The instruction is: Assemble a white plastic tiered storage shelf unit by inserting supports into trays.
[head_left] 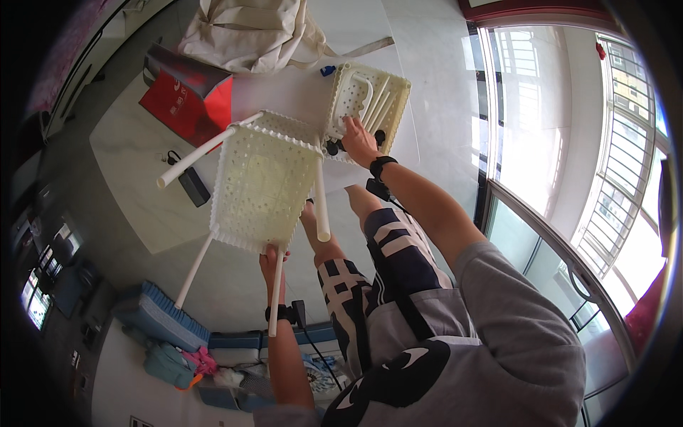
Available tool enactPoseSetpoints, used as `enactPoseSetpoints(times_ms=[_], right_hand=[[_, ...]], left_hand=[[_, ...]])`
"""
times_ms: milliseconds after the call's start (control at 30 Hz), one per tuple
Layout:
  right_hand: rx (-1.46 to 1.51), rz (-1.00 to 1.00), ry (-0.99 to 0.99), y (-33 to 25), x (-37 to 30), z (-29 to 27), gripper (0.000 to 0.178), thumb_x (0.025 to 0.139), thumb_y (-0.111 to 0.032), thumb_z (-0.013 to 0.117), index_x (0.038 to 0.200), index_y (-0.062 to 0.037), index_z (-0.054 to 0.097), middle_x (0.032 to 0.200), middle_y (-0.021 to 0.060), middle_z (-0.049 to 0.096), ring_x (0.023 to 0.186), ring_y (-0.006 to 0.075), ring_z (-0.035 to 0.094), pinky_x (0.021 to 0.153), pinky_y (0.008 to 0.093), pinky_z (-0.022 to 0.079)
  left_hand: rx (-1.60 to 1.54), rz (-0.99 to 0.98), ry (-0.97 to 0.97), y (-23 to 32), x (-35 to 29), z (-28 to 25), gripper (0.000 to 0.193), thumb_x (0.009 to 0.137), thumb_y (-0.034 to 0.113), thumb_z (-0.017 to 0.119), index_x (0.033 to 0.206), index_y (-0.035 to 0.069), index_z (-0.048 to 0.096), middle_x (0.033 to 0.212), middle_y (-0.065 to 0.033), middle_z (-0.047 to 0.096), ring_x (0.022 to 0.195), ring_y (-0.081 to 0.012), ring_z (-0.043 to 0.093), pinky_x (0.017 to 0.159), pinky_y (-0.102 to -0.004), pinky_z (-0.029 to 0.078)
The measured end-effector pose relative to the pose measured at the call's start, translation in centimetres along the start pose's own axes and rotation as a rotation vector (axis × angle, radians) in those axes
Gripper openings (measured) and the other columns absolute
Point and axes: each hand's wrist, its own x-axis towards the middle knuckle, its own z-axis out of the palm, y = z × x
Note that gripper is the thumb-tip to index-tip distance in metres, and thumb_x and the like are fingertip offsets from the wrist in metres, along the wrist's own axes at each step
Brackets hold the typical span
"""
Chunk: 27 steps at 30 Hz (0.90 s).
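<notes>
My left hand (272,260) grips the edge of a cream perforated plastic basket (260,188), close to one of its corner poles. That basket is held up at a tilt, with white tubes (203,151) sticking out from its corners. My right hand (361,142) reaches into a second cream basket (400,107) on the table, its fingers stretched out over the parts inside. In there lie several white rods (379,107), a white curved frame piece (368,89) and black caster-like pieces (332,147). What the right fingertips touch is too small to make out.
The pale table (135,146) bears a red paper bag (192,107), a black box-shaped device with a cord (191,183), a beige backpack (245,35) and a small blue item (327,70). A sliding glass door (530,249) stands to the right. Blue cushioned seating (160,317) is at the lower left.
</notes>
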Motion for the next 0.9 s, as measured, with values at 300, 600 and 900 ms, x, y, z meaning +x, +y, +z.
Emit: enactPoseSetpoints(times_ms=[300, 600, 900], right_hand=[[0.116, -0.136, -0.088, 2.0, -2.1, 1.2, 0.058, 0.077, 0.000, 0.053, 0.133, -0.0033, 0.036, 0.130, 0.0302, 0.033, 0.111, 0.0460, 0.048, 0.094, 0.0445, 0.045], [0.098, 0.311, -0.078, 1.3, 1.9, 0.9, 0.048, 0.081, -0.010, 0.054, 0.128, -0.0064, 0.043, 0.131, 0.0221, 0.035, 0.109, 0.0434, 0.051, 0.089, 0.0469, 0.048], [0.187, 0.232, 0.504, 4.1, -2.0, -0.8, 0.046, 0.078, -0.007, 0.054, 0.123, -0.0048, 0.045, 0.120, 0.0202, 0.045, 0.111, 0.0388, 0.048, 0.092, 0.0453, 0.043]], left_hand=[[-0.006, -0.030, -0.005, 0.0, 0.5, -1.6, 0.047, 0.095, 0.041, 0.046, 0.111, -0.002, 0.055, 0.092, -0.0071, 0.062, 0.070, -0.0137, 0.062, 0.064, -0.0258, 0.045], [-0.041, 0.007, -0.028, -0.8, 1.1, -0.2, 0.050, 0.095, 0.045, 0.047, 0.113, -0.001, 0.055, 0.093, -0.0065, 0.063, 0.069, -0.0136, 0.062, 0.062, -0.0250, 0.046], [-0.023, 0.003, -0.024, -0.2, 0.8, 0.1, 0.044, 0.095, 0.038, 0.046, 0.110, -0.001, 0.057, 0.089, -0.0065, 0.063, 0.070, -0.0143, 0.063, 0.063, -0.0259, 0.047]])
